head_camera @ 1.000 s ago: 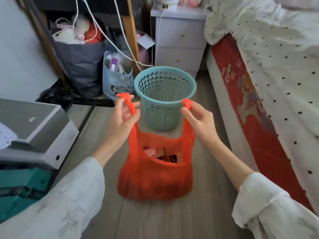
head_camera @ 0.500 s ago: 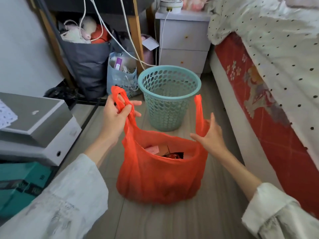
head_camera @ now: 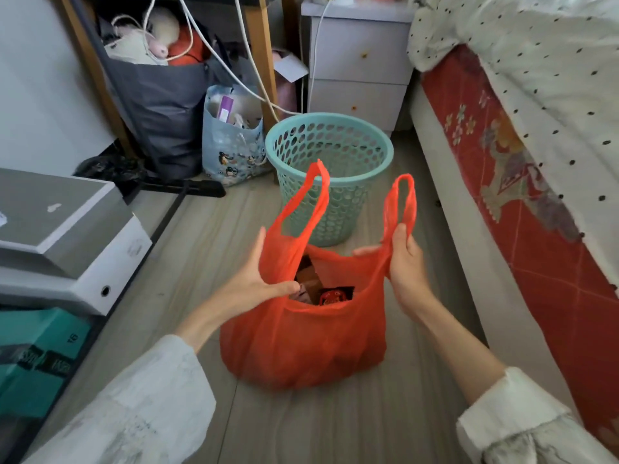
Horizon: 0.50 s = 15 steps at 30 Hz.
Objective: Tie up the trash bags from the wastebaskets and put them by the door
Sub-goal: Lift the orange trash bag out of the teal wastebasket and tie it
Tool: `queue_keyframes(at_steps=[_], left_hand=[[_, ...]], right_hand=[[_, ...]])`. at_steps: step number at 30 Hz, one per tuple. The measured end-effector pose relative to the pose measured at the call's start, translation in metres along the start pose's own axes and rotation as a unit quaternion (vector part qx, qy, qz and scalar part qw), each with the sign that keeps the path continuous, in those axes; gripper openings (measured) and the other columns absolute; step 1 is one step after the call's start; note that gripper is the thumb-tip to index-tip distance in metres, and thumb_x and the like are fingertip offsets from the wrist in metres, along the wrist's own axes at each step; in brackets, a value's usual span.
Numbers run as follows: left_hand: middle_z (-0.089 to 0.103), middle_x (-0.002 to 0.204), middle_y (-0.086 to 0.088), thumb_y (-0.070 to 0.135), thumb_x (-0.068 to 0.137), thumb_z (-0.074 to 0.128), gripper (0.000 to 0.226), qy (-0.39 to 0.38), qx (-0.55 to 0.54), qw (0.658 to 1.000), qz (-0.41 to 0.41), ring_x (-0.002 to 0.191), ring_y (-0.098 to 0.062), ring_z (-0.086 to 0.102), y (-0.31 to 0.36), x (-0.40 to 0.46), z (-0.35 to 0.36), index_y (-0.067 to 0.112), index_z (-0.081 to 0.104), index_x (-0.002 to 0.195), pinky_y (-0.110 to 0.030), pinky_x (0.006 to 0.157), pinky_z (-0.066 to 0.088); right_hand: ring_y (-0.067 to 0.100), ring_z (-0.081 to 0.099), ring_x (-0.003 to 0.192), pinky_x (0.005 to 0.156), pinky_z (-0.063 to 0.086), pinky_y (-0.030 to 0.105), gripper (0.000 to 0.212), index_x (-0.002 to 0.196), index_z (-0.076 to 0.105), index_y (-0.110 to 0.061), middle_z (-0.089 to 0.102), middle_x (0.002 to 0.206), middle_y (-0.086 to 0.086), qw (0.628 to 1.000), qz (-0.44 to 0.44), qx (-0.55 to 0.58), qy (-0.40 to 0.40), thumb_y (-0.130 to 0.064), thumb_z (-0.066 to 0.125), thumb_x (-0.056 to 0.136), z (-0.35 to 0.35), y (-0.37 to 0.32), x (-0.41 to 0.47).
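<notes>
From the head camera, an orange trash bag (head_camera: 301, 343) sits on the wooden floor (head_camera: 335, 423), out of and just in front of the teal wastebasket (head_camera: 330, 152), its mouth open with wrappers showing inside. The left hand (head_camera: 258, 279) pinches the bag's left side below its upright handle, thumb over the rim. The right hand (head_camera: 407, 262) grips the base of the right handle, beside the bed (head_camera: 536, 162).

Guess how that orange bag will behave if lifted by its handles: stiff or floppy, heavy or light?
Probably floppy: the orange bag is thin film, creased and sagging on the floor. Likely light for its size: only a few wrappers show inside. The handles may stretch or slip; the right hand pinches one, the left hand holds the rim.
</notes>
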State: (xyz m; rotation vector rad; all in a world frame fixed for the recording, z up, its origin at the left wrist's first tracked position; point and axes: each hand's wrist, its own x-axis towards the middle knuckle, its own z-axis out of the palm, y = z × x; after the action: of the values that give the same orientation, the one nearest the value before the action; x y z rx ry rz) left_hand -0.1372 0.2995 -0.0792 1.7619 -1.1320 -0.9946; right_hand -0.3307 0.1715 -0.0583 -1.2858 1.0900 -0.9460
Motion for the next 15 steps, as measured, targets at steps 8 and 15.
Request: queue_keyframes(at_steps=[8,15], left_hand=[[0.036,0.144,-0.017,0.026,0.069,0.077,0.098,0.105,0.118,0.986,-0.054,0.134,-0.027,0.036,-0.013,0.056,0.006,0.012,0.015,0.144,-0.035,0.109,0.031],[0.066,0.046,0.004,0.021,0.098,0.032,0.030,0.230,-0.280,0.932,0.006,0.059,-0.002,0.067,-0.023,0.044,0.008,0.018,0.045,0.071,-0.028,0.076,0.052]], right_hand=[[0.015,0.040,0.026,0.044,0.051,0.028,0.040,0.075,0.040,-0.013,0.037,0.031,0.000,0.990,0.024,0.134,-0.023,-0.039,0.022,0.099,0.007,-0.011,-0.013],[0.006,0.047,0.043,0.046,0.044,0.020,0.021,0.088,0.053,-0.015,0.049,0.056,-0.003,0.992,0.032,0.123,0.015,-0.033,0.045,0.095,0.000,-0.002,-0.004]])
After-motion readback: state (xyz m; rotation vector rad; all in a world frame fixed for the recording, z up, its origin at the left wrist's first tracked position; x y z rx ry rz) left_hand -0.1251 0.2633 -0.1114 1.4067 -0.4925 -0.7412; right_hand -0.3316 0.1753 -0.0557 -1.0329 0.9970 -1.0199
